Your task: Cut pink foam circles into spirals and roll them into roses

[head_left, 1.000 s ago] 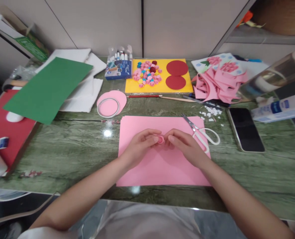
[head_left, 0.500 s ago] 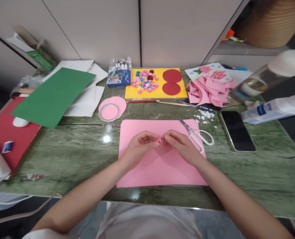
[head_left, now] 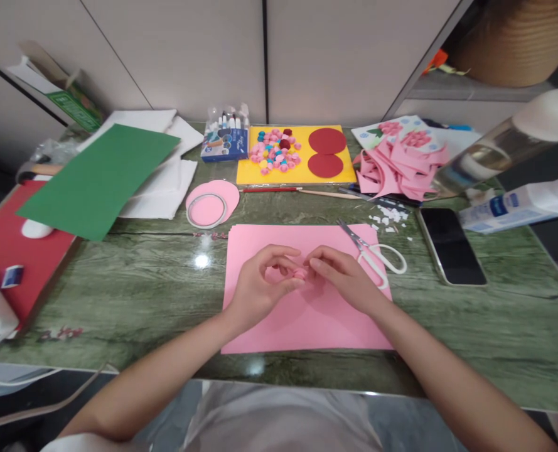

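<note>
Between the thumb and fingers of my left hand is a small rolled pink paper piece. My right hand is closed in a pinch at the right side of that roll; what its fingertips hold, if anything, is hidden. Both hands hover over a stack of pink paper sheets. White-handled scissors lie on the stack's right edge, beside my right hand.
Behind the stack, a yellow sheet bears colourful paper rolls and two red discs. Pink discs and a ring lie left. Pink scraps, a phone and a bottle stand right; green paper lies left.
My left hand's index finger has lifted away from the thumb, so more of the pink roll shows. The roll sits slightly lower. My right hand stays nearly in place.
</note>
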`<state>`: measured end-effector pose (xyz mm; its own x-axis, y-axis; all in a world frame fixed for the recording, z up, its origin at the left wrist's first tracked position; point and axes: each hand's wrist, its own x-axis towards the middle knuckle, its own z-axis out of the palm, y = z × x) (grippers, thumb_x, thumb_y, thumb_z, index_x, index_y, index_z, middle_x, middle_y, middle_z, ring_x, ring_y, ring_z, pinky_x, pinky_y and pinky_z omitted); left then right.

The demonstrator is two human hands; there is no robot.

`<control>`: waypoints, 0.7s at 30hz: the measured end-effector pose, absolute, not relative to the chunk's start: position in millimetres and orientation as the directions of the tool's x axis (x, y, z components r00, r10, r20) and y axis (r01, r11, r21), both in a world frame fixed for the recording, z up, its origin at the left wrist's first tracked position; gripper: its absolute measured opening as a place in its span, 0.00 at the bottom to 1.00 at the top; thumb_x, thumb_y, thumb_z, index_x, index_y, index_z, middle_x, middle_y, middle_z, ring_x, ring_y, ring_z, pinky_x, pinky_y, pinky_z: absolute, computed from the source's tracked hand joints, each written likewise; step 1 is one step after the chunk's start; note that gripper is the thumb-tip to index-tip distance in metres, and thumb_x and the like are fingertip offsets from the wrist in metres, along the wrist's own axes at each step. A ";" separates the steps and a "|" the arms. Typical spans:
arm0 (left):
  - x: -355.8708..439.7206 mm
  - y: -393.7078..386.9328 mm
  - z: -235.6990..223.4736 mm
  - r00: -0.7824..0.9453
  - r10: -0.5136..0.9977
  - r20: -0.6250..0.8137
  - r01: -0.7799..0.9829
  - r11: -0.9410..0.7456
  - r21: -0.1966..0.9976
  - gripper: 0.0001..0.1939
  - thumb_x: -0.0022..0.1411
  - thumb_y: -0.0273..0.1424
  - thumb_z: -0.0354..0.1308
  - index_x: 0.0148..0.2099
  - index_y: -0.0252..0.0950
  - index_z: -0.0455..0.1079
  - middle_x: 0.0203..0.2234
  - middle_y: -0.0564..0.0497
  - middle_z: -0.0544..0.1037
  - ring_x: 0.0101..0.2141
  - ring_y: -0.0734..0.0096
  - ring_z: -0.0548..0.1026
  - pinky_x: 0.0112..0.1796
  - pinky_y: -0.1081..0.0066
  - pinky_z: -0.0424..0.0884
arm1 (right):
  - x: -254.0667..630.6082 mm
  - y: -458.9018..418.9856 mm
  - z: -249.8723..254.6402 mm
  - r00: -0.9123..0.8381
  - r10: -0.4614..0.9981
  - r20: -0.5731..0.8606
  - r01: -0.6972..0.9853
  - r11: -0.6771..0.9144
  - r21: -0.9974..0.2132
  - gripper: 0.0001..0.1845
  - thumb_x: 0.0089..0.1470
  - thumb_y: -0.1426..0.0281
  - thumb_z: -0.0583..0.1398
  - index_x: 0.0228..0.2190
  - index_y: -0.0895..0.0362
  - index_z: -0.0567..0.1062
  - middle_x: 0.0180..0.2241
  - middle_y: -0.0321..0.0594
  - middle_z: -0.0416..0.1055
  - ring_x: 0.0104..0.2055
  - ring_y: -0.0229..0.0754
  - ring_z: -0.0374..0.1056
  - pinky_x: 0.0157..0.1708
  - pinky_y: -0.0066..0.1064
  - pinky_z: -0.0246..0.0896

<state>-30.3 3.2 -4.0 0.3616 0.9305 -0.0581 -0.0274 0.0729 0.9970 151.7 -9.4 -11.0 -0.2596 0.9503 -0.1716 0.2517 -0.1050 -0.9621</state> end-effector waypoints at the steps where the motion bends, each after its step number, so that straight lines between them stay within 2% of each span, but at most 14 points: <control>1: -30.4 3.0 -4.2 0.363 0.930 -0.055 -0.030 0.071 0.997 0.18 0.48 0.28 0.64 0.42 0.36 0.66 0.27 0.52 0.75 0.32 0.72 0.74 0.38 0.71 0.67 | 151.5 -9.7 -11.0 -0.263 0.950 -0.169 0.244 -0.104 -0.964 0.10 0.57 0.64 0.53 0.29 0.57 0.69 0.26 0.34 0.66 0.30 0.35 0.62 0.31 0.27 0.55; 5: -29.6 3.9 -7.1 0.364 0.930 -0.058 -0.024 0.071 0.997 0.13 0.48 0.28 0.64 0.38 0.35 0.68 0.30 0.51 0.75 0.33 0.72 0.73 0.38 0.72 0.67 | 150.2 -11.4 -10.1 -0.281 0.948 -0.149 0.185 -0.099 -0.978 0.07 0.54 0.65 0.56 0.31 0.56 0.69 0.29 0.35 0.68 0.32 0.35 0.63 0.32 0.27 0.57; 8: -27.6 4.3 -9.5 0.373 0.917 -0.141 -0.002 0.153 0.988 0.11 0.48 0.29 0.64 0.36 0.34 0.69 0.30 0.50 0.76 0.33 0.72 0.73 0.37 0.72 0.68 | 149.2 -13.0 -9.7 -0.286 0.951 -0.114 0.138 -0.077 -0.987 0.06 0.52 0.66 0.59 0.32 0.55 0.69 0.31 0.35 0.68 0.33 0.36 0.64 0.33 0.28 0.58; 13: -25.6 3.7 -10.9 0.375 0.913 -0.160 0.006 0.170 0.985 0.09 0.48 0.30 0.63 0.34 0.34 0.71 0.30 0.49 0.77 0.32 0.72 0.74 0.36 0.72 0.69 | 149.1 -14.9 -12.7 -0.239 0.970 -0.053 0.114 -0.026 -0.993 0.11 0.48 0.70 0.62 0.36 0.53 0.68 0.33 0.35 0.68 0.35 0.37 0.64 0.36 0.30 0.60; 15: -25.6 3.4 -10.3 0.369 0.915 -0.163 0.006 0.174 0.985 0.12 0.48 0.30 0.64 0.37 0.35 0.71 0.30 0.50 0.77 0.32 0.72 0.74 0.36 0.72 0.69 | 149.3 -15.7 -13.5 -0.214 0.977 -0.013 0.135 0.016 -0.991 0.12 0.47 0.70 0.63 0.36 0.53 0.69 0.32 0.35 0.68 0.35 0.37 0.64 0.36 0.31 0.61; 19: -25.7 2.2 -8.4 0.331 0.924 -0.189 0.003 0.199 0.980 0.23 0.47 0.30 0.65 0.46 0.38 0.66 0.27 0.52 0.78 0.32 0.72 0.75 0.37 0.72 0.68 | 148.2 -17.9 -11.0 -0.188 0.976 0.108 0.229 0.150 -0.962 0.09 0.46 0.72 0.63 0.34 0.52 0.73 0.32 0.36 0.68 0.34 0.38 0.65 0.36 0.33 0.61; 21: -25.7 1.4 -7.8 0.314 0.932 -0.178 0.041 0.174 0.984 0.24 0.46 0.30 0.65 0.47 0.38 0.65 0.26 0.53 0.78 0.32 0.72 0.75 0.38 0.72 0.67 | 147.6 -19.4 -8.9 -0.197 0.969 0.149 0.261 0.198 -0.945 0.10 0.47 0.73 0.63 0.34 0.51 0.74 0.32 0.36 0.68 0.34 0.38 0.65 0.36 0.33 0.62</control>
